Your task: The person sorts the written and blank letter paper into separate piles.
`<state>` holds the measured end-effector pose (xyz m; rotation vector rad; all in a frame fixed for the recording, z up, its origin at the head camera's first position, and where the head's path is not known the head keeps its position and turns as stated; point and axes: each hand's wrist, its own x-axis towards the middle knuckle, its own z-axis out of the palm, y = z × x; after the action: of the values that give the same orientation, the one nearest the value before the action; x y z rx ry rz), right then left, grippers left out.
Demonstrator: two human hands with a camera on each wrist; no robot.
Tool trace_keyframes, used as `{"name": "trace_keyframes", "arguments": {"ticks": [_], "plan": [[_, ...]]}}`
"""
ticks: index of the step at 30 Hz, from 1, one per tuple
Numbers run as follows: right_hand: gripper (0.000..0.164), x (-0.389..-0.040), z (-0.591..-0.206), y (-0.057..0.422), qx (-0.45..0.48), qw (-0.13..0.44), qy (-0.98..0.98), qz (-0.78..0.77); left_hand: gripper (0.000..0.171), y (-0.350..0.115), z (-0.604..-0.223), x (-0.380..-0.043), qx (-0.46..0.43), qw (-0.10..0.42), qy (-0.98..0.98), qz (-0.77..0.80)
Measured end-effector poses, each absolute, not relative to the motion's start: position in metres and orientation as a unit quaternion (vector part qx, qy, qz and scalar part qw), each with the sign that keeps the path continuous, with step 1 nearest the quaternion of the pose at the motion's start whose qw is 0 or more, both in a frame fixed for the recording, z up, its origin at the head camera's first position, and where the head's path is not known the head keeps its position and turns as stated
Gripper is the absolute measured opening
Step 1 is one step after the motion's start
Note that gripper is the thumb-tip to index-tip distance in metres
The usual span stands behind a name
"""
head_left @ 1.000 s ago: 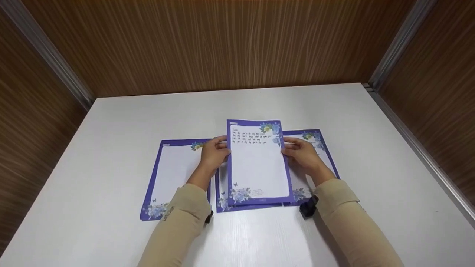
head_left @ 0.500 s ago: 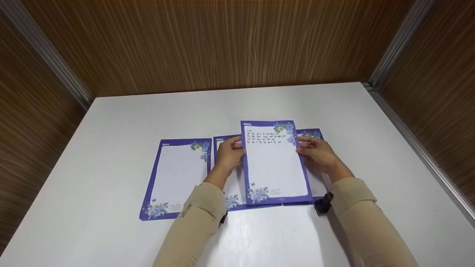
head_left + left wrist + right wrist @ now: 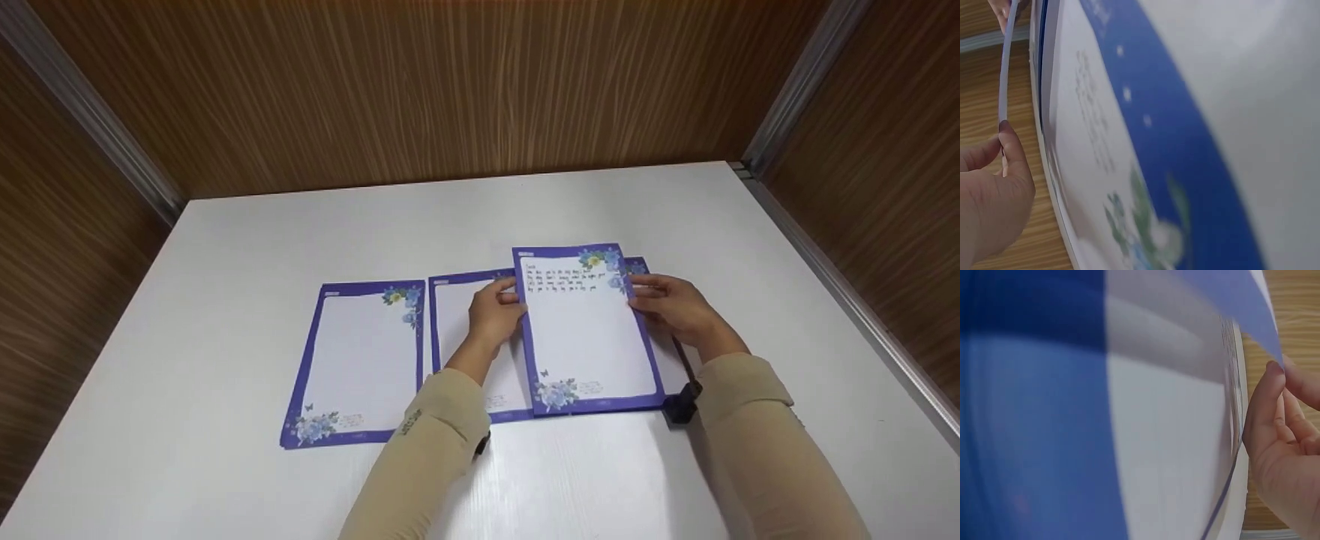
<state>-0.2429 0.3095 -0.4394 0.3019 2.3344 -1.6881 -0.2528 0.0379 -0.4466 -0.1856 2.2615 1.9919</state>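
Note:
A sheet of letter paper [image 3: 581, 337] with a purple border, blue flowers in two corners and several handwritten lines at its top is held up off the table. My left hand [image 3: 495, 315] pinches its left edge and my right hand [image 3: 679, 307] its right edge. In the left wrist view the raised paper [image 3: 1004, 84] appears edge-on between thumb and fingers. The right wrist view has its corner [image 3: 1264, 332] between thumb and finger. Below lies a matching right-hand sheet [image 3: 664, 360], mostly hidden. The middle sheet [image 3: 461, 322] is partly covered by my left hand and the held paper.
To the left, a purple-bordered sheet [image 3: 364, 360] without handwriting lies on the white table [image 3: 225, 300], apparently on another. A wood-grain panel [image 3: 465, 90] stands behind the table, with more at both sides. A black device [image 3: 681, 406] sits at my right wrist.
Both hands have carried the written sheet rightward, from over the middle sheet to over the right-hand one. More of the left and middle sheets now shows.

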Motion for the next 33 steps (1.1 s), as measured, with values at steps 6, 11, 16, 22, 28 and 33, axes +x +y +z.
{"name": "trace_keyframes", "arguments": {"ticks": [6, 11, 16, 22, 28, 33], "plan": [[0.056, -0.242, -0.438, 0.318, 0.109, 0.126, 0.806, -0.567, 0.046, 0.048, -0.446, -0.252, -0.051, 0.058, 0.762, 0.643], [0.056, -0.241, -0.436, 0.324, 0.101, 0.127, 0.818, -0.552, 0.047, 0.056, -0.446, -0.250, -0.048, 0.062, 0.764, 0.640], [0.056, -0.241, -0.436, 0.328, 0.108, 0.121, 0.822, -0.546, 0.048, 0.062, -0.446, -0.250, -0.045, 0.069, 0.759, 0.646], [0.055, -0.241, -0.437, 0.331, 0.127, 0.114, 0.823, -0.541, 0.049, 0.064, -0.447, -0.249, -0.042, 0.087, 0.752, 0.652], [0.055, -0.240, -0.438, 0.334, 0.138, 0.099, 0.832, -0.528, 0.049, 0.065, -0.447, -0.249, -0.038, 0.103, 0.764, 0.635], [0.056, -0.240, -0.438, 0.334, 0.138, 0.086, 0.841, -0.517, 0.048, 0.065, -0.446, -0.248, -0.033, 0.112, 0.764, 0.635]]}}
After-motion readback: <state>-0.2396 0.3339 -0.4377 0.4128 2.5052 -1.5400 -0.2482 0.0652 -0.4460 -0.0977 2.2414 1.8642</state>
